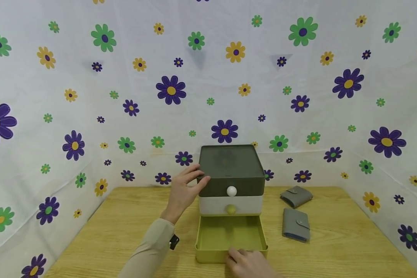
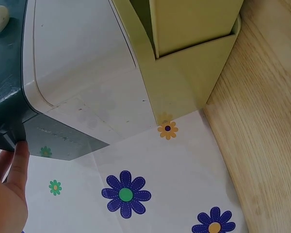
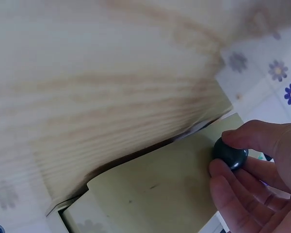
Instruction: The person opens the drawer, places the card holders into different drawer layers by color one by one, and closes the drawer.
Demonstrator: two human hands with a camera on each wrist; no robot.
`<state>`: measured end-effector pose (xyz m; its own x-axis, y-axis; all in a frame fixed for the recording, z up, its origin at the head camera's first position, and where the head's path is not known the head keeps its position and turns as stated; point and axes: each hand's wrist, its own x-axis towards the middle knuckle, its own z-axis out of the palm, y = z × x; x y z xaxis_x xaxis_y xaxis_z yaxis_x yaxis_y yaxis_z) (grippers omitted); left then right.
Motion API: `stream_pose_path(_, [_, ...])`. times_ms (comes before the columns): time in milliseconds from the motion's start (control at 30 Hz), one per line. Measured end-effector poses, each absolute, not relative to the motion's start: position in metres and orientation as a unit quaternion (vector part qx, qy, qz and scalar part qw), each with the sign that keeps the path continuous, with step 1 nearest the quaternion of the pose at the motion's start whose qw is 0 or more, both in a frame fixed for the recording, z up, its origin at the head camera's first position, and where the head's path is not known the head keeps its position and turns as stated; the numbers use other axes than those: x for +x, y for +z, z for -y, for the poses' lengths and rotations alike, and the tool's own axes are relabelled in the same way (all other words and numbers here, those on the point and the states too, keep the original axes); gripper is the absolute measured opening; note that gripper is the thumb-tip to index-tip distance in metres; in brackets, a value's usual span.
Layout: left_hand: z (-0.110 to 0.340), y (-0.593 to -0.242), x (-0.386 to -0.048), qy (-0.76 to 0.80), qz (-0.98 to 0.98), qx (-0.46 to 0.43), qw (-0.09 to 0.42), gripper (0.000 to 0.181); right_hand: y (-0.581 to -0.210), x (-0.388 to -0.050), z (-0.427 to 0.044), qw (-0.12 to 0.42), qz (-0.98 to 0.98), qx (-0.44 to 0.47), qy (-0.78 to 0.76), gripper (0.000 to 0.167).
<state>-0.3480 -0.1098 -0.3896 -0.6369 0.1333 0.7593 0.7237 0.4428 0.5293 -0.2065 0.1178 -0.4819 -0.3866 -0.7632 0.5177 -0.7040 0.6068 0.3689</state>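
A small stacked drawer unit point(image 1: 231, 164) stands on the table, with a dark green top tier, a white middle tier and an olive-yellow bottom drawer point(image 1: 210, 256). That bottom drawer is pulled out, and its visible inside holds nothing. My left hand point(image 1: 183, 189) rests on the unit's upper left corner with fairly straight fingers, touching the dark tier. In front of the drawer, my right hand point(image 1: 251, 264) pinches its dark round knob point(image 3: 230, 154) between thumb and fingers. A white knob point(image 1: 231, 191) and a yellow-green knob point(image 1: 231, 209) mark the upper tiers.
Two grey snap wallets, one farther back point(image 1: 297, 197) and one nearer point(image 1: 296, 224), lie to the right of the unit on the wooden table point(image 1: 125, 216). A white flower-printed cloth point(image 1: 208, 77) surrounds the table at the back and sides.
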Motion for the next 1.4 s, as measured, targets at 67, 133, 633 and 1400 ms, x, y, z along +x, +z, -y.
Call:
stream_pose_path(67, [0.110, -0.389, -0.348, -0.451, 0.784, -0.273, 0.328, 0.025, -0.483, -0.205, -0.118, 0.348, 0.828, 0.437, -0.038, 0.049])
stream_pose_path(133, [0.111, -0.389, -0.348, -0.450, 0.785, -0.271, 0.328, 0.026, -0.485, -0.202, -0.118, 0.356, 0.827, 0.434, -0.030, 0.049])
stream_pose_path(633, [0.110, -0.389, -0.349, -0.456, 0.789, -0.264, 0.317, 0.026, -0.491, -0.193, -0.121, 0.365, 0.823, 0.434, 0.023, 0.043])
stream_pose_path(1400, [0.110, -0.388, -0.347, -0.463, 0.785, -0.266, 0.316, 0.027, -0.472, -0.193, -0.128, 0.291, 0.844, 0.444, 0.078, 0.013])
